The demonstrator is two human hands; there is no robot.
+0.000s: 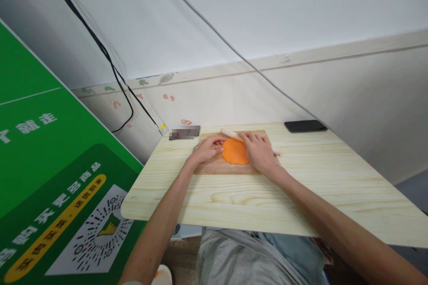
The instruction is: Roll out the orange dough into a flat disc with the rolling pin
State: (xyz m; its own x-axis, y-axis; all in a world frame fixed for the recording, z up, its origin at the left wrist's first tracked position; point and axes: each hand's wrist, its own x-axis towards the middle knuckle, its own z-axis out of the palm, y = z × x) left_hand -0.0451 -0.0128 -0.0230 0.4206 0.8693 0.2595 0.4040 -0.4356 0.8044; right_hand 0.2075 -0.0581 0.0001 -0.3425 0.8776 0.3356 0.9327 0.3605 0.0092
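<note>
Behind the tabletop (254,200), a pale wall (301,18) rises at the far edge. Near that edge, left of its middle, lies your board (214,169), with the phone (305,126) at the far right corner. Your orange disc (236,151) sits flat on the board, its rim slightly ragged. Your right hand (259,149) lies palm down over the pin (230,133), its fingers side by side and barely parted; whether they grip it is hidden. The pin slants, its left end nearer the far edge, its right end past the board toward the right edge. Your left hand (205,149) has curled fingers at the disc's left rim, thumb tip touching; whether they pinch it, you can't tell from this view.

To work well here, square the pin to the near edge and load both its ends evenly, or one side will likely thin first. Keep your left fingertips light and clear of the pin's path. Turn the disc between short strokes, easing off at the rim so it doesn't split.
</note>
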